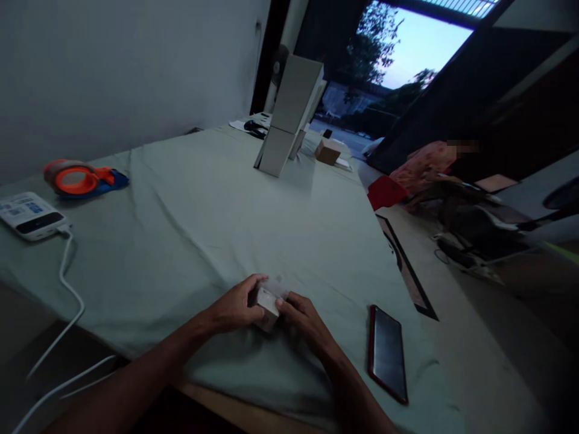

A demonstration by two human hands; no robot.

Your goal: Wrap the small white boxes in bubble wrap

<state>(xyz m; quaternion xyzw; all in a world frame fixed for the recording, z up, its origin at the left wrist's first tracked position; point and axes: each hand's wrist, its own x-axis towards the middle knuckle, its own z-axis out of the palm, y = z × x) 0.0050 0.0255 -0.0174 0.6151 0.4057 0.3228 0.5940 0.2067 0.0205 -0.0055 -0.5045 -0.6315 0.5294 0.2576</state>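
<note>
A small white box point(268, 300) is held low over the near part of the cloth-covered table point(217, 217). My left hand point(239, 306) grips its left side, thumb in front and fingers behind. On the right side my right hand point(302, 316) closes on the box, its thumb at the upper edge. Behind the box, something pale and thin, perhaps clear film or a flap, shows between the hands; I cannot make it out fully. To the right of my right hand lies a phone point(388, 354) with a dark screen and reddish case.
At the left are an orange and blue tape dispenser point(79, 179) and a white device point(34, 215) with a white cable point(63, 271). Tall white boxes point(289, 114) and a brown box point(327, 152) stand at the far end. A person point(425, 166) sits at the right.
</note>
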